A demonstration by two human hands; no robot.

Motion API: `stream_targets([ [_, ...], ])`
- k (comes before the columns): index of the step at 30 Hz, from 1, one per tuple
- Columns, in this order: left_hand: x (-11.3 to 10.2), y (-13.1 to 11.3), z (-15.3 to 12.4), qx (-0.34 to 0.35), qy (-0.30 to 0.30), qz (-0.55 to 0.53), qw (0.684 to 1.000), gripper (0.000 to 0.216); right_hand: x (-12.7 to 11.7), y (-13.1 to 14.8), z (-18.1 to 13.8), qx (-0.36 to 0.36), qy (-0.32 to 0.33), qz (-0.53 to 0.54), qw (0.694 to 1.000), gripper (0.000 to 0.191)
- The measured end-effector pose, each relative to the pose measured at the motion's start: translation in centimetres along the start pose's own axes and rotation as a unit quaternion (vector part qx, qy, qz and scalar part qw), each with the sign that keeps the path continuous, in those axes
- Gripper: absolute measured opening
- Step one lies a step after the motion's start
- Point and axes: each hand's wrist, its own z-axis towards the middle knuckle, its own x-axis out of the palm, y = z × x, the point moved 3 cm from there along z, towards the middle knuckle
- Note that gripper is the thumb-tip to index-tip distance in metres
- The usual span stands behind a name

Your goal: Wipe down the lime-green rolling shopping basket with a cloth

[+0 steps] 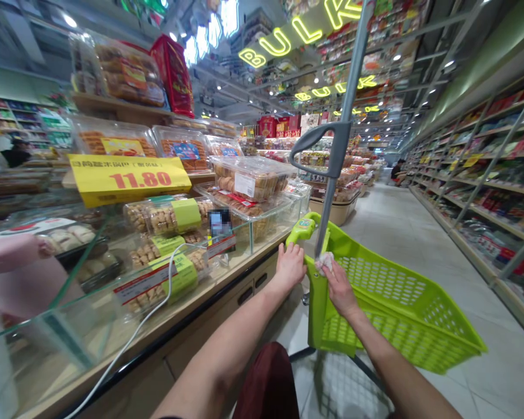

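A bright green rolling shopping basket [397, 326] with perforated sides stands in front of me, slightly to the right. My left hand [291, 265] rests with curled fingers over its near left upper edge, beside the child-seat-like green ledge. Pinched in my right hand [341, 290] is a crumpled whitish wipe [324, 262], pressed against the basket's upper corner at the foot of the pole. From that corner rises a grey metal pole [332, 192] carrying a dark grey loop handle [317, 152]. The undersides of my fingers are hidden.
On the left runs a glass-edged counter with boxed pastries [248, 177], a yellow price sign [131, 179], a white cable [168, 291] and a pink container [20, 273]. Stocked shelves [498, 145] line the right side. A tiled aisle [384, 215] leads back, with a person [397, 170] sitting low there.
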Motion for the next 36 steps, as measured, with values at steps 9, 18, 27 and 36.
stream_targets([
  [9, -2.4, -2.1, -2.8, 0.044, -0.037, 0.003, 0.998, 0.016, -2.5, 0.2, -1.9, 0.032, -0.009, -0.018, 0.999, 0.065],
  [18, -3.2, -3.2, -3.7, 0.081, -0.019, -0.051, 0.995, 0.025, -5.0, -0.6, -2.9, 0.136, -0.02, 0.032, 0.99, 0.051],
  [27, -1.7, -2.0, -4.2, 0.105, 0.011, -0.147, 0.984, 0.047, -7.9, 2.9, -1.8, 0.346, -0.037, 0.041, 0.937, 0.044],
  [36, -2.6, -2.5, -4.3, 0.13, -0.022, -0.135, 0.982, 0.044, -9.9, 7.9, -1.3, 0.315, -0.096, 0.111, 0.937, 0.038],
])
